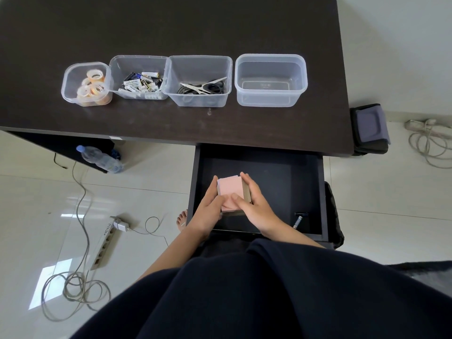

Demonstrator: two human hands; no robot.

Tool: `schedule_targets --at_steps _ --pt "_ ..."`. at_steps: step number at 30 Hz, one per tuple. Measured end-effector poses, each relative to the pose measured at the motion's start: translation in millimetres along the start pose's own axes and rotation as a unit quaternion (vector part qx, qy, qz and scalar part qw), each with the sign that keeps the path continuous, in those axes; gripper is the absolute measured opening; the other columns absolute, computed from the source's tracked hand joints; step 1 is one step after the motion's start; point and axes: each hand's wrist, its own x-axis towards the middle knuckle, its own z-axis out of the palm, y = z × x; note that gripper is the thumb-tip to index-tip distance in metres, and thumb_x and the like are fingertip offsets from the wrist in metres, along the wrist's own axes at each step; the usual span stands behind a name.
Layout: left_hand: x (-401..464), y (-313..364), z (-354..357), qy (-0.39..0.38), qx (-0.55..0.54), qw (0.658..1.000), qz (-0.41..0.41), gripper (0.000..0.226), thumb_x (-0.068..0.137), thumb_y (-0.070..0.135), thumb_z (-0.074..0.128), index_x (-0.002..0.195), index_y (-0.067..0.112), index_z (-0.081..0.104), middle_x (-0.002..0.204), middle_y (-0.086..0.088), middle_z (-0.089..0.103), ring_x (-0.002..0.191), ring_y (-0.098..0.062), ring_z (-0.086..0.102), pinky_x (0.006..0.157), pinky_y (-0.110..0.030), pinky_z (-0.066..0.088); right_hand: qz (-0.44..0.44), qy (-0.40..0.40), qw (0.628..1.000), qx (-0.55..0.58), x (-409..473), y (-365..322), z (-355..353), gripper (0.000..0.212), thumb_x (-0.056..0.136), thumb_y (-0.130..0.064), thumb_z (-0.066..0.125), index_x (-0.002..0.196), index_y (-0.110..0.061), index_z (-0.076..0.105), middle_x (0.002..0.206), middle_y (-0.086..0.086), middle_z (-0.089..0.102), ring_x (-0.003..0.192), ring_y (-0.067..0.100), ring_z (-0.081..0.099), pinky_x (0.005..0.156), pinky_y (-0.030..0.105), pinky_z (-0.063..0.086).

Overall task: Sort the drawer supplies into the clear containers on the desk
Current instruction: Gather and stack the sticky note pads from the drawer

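A stack of pink note pads [231, 189] sits over the open dark drawer [308, 192], held from both sides. My left hand [208, 209] grips its left edge and my right hand [254, 204] wraps its right edge, thumb on top. Four clear containers stand in a row on the dark desk [171, 28]: one with tape rolls [85, 84], one with batteries [139, 78], one with scissors and black bands [199, 80], and an empty one [271, 79] at the right. A small pen-like item [298, 220] lies at the drawer's front right.
A water bottle [100, 159] stands on the floor under the desk's left side. A power strip [105, 243] and coiled cables [73, 289] lie on the tiles at left. A dark bag [369, 129] and another cable [430, 143] sit at right.
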Motion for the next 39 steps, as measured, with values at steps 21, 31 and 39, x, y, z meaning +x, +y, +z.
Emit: schedule_targets --at_steps 21,31,39 --pt "39.6 126.3 12.4 -0.041 0.087 0.984 0.152 0.050 0.090 0.030 0.038 0.139 0.038 0.039 0.134 0.019 0.053 0.122 0.004 0.049 0.107 -0.023 0.038 -0.002 0.077 0.991 0.112 51.1 -120.9 -52.4 0.064 0.082 -0.015 0.070 0.127 -0.034 0.028 0.122 0.003 0.054 0.108 0.024 0.060 0.087 0.045 0.055" --pt "149.3 233.1 -15.4 0.087 0.309 0.923 0.212 0.049 0.093 0.030 0.049 0.141 0.025 0.040 0.146 0.000 0.044 0.136 -0.022 0.039 0.112 -0.041 0.033 -0.028 0.174 0.984 -0.013 160.9 -221.0 -114.3 0.070 0.072 -0.018 0.076 0.123 -0.034 0.032 0.120 0.000 0.049 0.108 0.019 0.052 0.088 0.040 0.052" --pt "194.5 230.6 -30.5 0.044 0.373 0.905 0.197 0.073 0.069 0.021 0.082 0.133 0.017 0.047 0.132 0.000 0.032 0.097 -0.016 0.051 0.092 -0.031 0.047 0.077 0.095 0.986 -0.109 221.9 -202.8 -116.1 0.061 0.074 -0.018 0.073 0.119 -0.030 0.033 0.114 0.003 0.059 0.096 0.019 0.059 0.067 0.029 0.048"
